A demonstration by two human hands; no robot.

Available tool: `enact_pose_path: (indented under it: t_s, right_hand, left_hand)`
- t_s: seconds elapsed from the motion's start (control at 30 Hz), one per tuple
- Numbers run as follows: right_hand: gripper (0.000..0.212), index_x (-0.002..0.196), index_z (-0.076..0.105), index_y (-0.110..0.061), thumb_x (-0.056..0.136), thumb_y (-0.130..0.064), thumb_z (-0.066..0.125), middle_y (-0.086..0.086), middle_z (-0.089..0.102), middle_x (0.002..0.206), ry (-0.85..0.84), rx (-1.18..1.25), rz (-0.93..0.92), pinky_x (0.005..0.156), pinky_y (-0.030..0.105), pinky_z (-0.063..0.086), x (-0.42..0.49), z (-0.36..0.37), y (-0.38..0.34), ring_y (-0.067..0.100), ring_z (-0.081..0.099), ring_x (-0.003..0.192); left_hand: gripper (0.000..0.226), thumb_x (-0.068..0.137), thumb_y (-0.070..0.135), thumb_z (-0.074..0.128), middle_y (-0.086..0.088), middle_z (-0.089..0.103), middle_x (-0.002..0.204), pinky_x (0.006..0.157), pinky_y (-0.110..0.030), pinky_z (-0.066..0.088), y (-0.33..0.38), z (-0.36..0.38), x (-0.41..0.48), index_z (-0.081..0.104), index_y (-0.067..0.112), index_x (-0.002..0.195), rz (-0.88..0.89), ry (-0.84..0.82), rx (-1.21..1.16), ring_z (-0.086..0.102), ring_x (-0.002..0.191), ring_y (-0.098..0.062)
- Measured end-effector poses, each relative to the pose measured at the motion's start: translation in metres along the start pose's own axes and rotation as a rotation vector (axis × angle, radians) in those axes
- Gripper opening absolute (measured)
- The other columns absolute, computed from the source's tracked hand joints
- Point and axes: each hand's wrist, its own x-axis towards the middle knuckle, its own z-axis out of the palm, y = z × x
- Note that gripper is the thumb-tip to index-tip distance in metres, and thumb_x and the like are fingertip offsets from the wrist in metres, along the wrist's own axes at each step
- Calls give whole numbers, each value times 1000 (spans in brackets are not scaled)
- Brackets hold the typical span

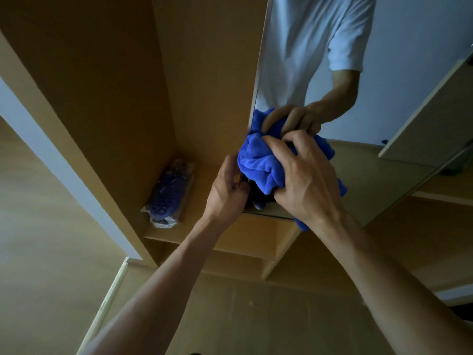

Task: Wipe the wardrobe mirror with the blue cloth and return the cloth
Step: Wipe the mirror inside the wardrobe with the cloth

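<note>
Right hand fingers curled, bunching blue cloth against mirror lower corner. Left hand fingers hooked on mirror edge, steadying it. Cloth looks soft, light, floppy; hold wadded. Mirror likely fragile: moderate pressure.

Blue cloth — plush, matt; mirror glossy; wardrobe — smooth wood.

The cloth is bright royal blue, plain. The wardrobe panels are tan wood. The packet on its shelf shows dark blue through clear plastic.
</note>
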Motion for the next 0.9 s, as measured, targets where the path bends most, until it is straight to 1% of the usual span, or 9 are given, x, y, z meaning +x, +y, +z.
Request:
enact_pose_path:
  t_s: [0.17,0.27,0.37,0.47,0.53,0.6,0.73,0.8,0.9]
  right_hand:
    - [58,133,61,-18,80,-32,77,9,57,106,85,-104,-46,77,39,48,2,13,1,25,54,93]
    - [57,134,59,-22,81,-36,75,7,54,109,104,-183,-61,85,44,46,2,25,2,27,52,98]
    - [43,123,62,-20,82,-33,67,8,54,109,161,-212,-100,85,46,46,6,32,4,28,50,99]
    - [28,110,61,-17,86,-31,60,10,54,109,195,-282,-123,84,49,46,13,39,4,32,50,100]
    - [25,109,61,-16,87,-29,58,11,54,109,207,-315,-147,81,48,44,16,44,7,35,50,101]
    - [28,111,62,-17,85,-28,59,10,53,108,218,-330,-152,74,41,37,17,47,9,35,50,102]
    - [24,107,62,-20,85,-29,62,-1,39,97,256,-326,-149,67,36,31,15,48,10,27,46,94]
    - [26,111,63,-21,88,-32,60,-2,39,98,261,-326,-149,66,36,31,13,49,9,22,39,90]
    - [28,114,63,-22,89,-33,57,2,49,104,266,-341,-146,67,36,34,10,48,10,22,39,89]
  left_hand:
    - [51,90,-4,51,5,68,113,83,-36,54,-13,3,8,53,25,131,120,29,-6,65,99,-17]
    - [45,91,2,55,9,69,118,91,-36,55,-27,6,13,54,29,127,151,30,-9,66,106,-8]
    - [42,90,5,55,11,69,115,86,-26,54,-43,7,22,55,31,123,203,33,-12,64,105,-2]
    - [39,91,8,56,10,67,117,84,-25,49,-56,10,35,57,30,122,267,38,-42,62,112,-8]
    - [36,92,9,57,12,69,115,88,-29,51,-63,14,42,59,30,120,307,50,-66,63,111,-10]
    - [33,90,9,58,11,70,111,95,-39,54,-71,18,45,60,28,117,343,59,-81,65,110,-13]
    - [32,80,20,54,7,67,109,94,-46,55,-80,21,44,59,26,111,409,85,-89,65,105,-18]
    - [36,81,21,54,7,67,110,97,-49,54,-83,23,43,59,31,115,420,87,-90,65,107,-20]
    - [51,82,19,53,8,67,109,101,-49,52,-87,26,40,57,36,130,438,86,-87,64,108,-19]
